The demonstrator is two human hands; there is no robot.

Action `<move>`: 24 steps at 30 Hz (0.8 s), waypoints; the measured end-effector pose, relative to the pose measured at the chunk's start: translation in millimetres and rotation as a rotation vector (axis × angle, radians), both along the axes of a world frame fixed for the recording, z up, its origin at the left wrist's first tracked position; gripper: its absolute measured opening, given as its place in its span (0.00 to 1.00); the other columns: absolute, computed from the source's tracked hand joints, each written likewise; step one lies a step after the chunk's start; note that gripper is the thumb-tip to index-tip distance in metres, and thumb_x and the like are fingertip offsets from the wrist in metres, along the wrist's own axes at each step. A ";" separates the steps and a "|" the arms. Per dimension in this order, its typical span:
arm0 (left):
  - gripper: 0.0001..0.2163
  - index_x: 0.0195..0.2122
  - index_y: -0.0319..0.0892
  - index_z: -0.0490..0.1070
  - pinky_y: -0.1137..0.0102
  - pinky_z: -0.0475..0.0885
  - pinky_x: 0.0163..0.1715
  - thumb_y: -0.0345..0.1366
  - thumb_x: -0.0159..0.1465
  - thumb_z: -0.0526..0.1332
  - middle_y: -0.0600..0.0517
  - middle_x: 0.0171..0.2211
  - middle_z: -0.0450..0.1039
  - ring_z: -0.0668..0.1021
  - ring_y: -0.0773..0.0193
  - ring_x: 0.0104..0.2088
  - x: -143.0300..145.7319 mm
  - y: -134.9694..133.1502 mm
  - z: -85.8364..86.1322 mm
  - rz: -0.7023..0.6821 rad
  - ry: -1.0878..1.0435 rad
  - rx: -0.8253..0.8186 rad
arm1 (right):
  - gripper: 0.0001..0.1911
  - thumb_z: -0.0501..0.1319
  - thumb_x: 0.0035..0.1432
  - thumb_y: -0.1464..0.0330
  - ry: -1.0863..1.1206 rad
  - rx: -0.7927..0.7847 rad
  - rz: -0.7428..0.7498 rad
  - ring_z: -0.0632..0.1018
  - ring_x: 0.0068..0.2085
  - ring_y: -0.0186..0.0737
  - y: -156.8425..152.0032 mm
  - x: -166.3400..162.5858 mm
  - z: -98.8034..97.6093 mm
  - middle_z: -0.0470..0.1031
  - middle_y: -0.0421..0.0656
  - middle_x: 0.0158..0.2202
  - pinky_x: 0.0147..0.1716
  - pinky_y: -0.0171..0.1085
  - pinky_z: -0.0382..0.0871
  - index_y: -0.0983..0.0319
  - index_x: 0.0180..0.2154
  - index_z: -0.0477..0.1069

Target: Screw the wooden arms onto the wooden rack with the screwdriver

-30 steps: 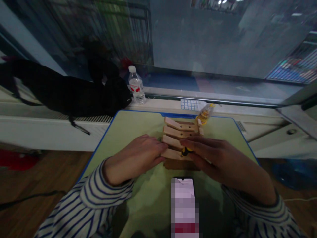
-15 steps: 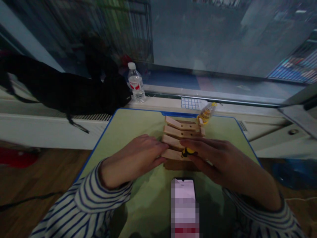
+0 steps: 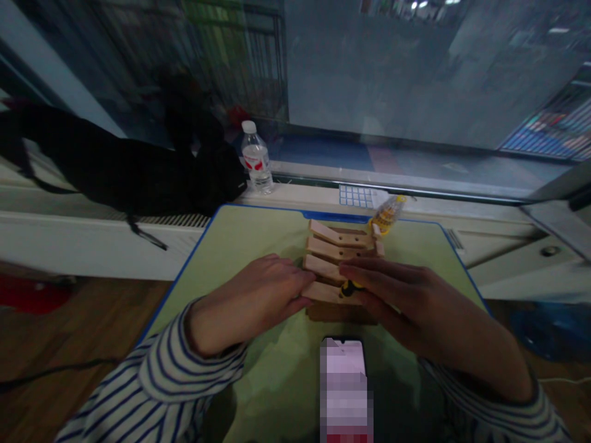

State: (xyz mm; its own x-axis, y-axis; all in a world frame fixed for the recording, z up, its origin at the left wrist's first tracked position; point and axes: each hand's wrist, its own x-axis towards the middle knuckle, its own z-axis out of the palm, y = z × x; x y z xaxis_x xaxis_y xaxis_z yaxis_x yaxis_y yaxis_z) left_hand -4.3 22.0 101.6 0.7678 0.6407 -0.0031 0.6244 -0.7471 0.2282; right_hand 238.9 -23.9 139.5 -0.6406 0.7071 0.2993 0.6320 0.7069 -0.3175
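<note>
A small wooden rack of several slanted light slats [image 3: 339,251] stands in the middle of a green table with a blue rim [image 3: 231,246]. My left hand [image 3: 258,295] grips the left end of the nearest slat, fingers curled against it. My right hand [image 3: 397,292] is closed around a small yellow-and-black tool [image 3: 348,287] pressed onto that same slat. Both sleeves are striped white and blue.
A phone [image 3: 345,387] lies on the table close to me. A small yellow packet [image 3: 386,215] sits behind the rack. A water bottle [image 3: 257,159] and a black bag [image 3: 133,169] rest on the window ledge at the back left.
Both hands stay on the nearest slat; only the view has shifted slightly.
</note>
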 end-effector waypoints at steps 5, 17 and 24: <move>0.09 0.46 0.47 0.72 0.65 0.66 0.36 0.38 0.65 0.58 0.52 0.35 0.75 0.77 0.59 0.36 0.3 0.3 -0.1 0.012 0.036 0.003 | 0.20 0.53 0.64 0.73 -0.030 -0.008 0.005 0.75 0.53 0.40 0.0 -0.2 1.7 0.71 0.47 0.57 0.53 0.41 0.71 0.63 0.58 0.64; 0.08 0.41 0.44 0.71 0.67 0.66 0.35 0.39 0.67 0.55 0.53 0.33 0.74 0.76 0.62 0.35 0.7 -0.2 3.5 -0.005 0.040 0.000 | 0.16 0.56 0.64 0.70 -0.076 -0.046 -0.046 0.78 0.49 0.44 0.2 -1.6 3.6 0.75 0.46 0.52 0.47 0.44 0.74 0.59 0.53 0.66; 0.06 0.38 0.45 0.72 0.67 0.65 0.34 0.38 0.65 0.57 0.53 0.32 0.74 0.76 0.60 0.33 2.2 0.4 1.5 0.002 0.018 0.005 | 0.15 0.55 0.64 0.69 -0.092 -0.043 -0.091 0.79 0.45 0.45 0.0 -2.1 3.9 0.76 0.48 0.49 0.44 0.46 0.75 0.59 0.52 0.67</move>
